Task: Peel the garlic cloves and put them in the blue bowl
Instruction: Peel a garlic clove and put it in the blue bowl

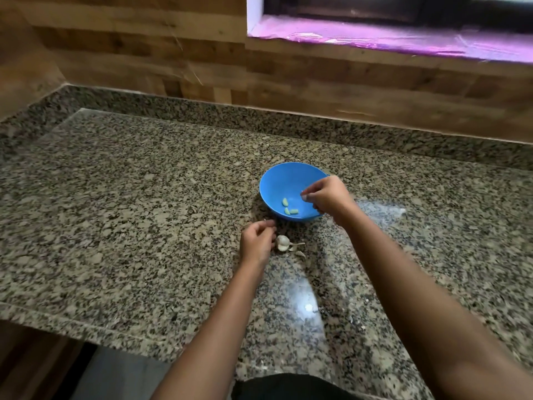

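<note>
A blue bowl [278,180] stands on the granite counter and holds three peeled cloves [289,207]. My right hand [327,197] hovers over the bowl's right side, fingertips pinching a small pale clove [305,196]. My left hand [256,241] sits just in front of the bowl with its fingers curled; a tiny scrap of skin seems pinched at its fingertips. A partly broken garlic bulb [282,243] lies on the counter right beside my left hand, with papery skin pieces [300,253] next to it.
The speckled granite counter [144,212] stretches wide to the left and right. A wood-panelled wall [202,67] runs along the back, with a window sill under purple film [403,39] at the upper right. The counter's front edge drops off at the lower left.
</note>
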Available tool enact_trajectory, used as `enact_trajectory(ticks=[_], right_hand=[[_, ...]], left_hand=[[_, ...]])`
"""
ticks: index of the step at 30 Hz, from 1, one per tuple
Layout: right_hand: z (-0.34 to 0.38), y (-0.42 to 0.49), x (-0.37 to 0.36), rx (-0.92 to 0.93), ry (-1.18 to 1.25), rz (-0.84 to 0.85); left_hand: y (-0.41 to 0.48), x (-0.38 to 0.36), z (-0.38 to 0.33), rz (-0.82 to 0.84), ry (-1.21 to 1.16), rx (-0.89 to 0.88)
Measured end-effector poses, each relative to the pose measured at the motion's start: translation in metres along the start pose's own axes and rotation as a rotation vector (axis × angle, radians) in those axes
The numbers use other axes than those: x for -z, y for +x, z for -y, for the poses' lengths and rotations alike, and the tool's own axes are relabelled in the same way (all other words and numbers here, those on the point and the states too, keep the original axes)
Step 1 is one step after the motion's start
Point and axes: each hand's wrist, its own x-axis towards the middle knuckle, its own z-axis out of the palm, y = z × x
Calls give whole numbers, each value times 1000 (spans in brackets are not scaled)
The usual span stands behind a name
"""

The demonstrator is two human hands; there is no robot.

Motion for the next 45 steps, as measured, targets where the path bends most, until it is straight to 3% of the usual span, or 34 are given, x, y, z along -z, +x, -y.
enact_trajectory(ticks=[6, 12, 20, 25, 28, 34, 43, 45], right_hand=[[-31, -57, 4, -24, 362, 0], [-65, -73, -18, -50, 161, -22], [-75, -68, -51, 65, -167, -6], [-74, -71, -55, 108, -211, -13], [-79, -76, -53, 65, -51, -25], [-80, -101, -36, -107, 589, 119], [-80, -112, -22, -169, 820, 136], [-79, -114, -20, -200, 777, 81]], left_hand=[[-20, 10, 13, -12, 121, -80], [-37, 8, 26, 36, 156, -100], [-41, 6, 29, 40, 203, -124], [-43, 7, 28, 41, 178, -109], [-48, 11, 33, 75, 182, -99], [-51, 4, 32, 253, 21, -22], [-54, -9, 30, 341, -29, -16], [-56, -11, 33, 311, 106, -101]])
